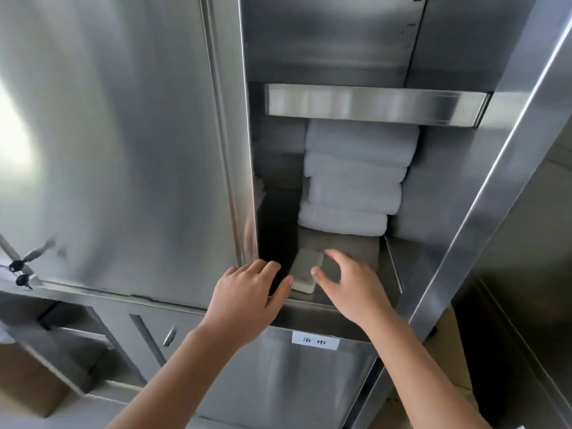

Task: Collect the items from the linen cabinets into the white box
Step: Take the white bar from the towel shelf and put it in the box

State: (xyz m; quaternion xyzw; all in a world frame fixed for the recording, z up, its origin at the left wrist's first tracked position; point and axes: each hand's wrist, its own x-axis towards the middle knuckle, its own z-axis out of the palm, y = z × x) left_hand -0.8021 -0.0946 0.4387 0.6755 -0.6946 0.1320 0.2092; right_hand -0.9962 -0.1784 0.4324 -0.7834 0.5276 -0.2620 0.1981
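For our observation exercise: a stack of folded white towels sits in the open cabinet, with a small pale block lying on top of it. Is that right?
Not quite. The head view shows the pale block on the shelf floor in front of the towels, not on top of them.

A white rectangular label (315, 341) bearing two black Chinese characters, 浴巾 ("bath towel"), is stuck on the stainless-steel front panel (278, 376) of the linen cabinet (130, 156), just under the front lip of its open compartment. The two characters are spaced apart and centred on the label.
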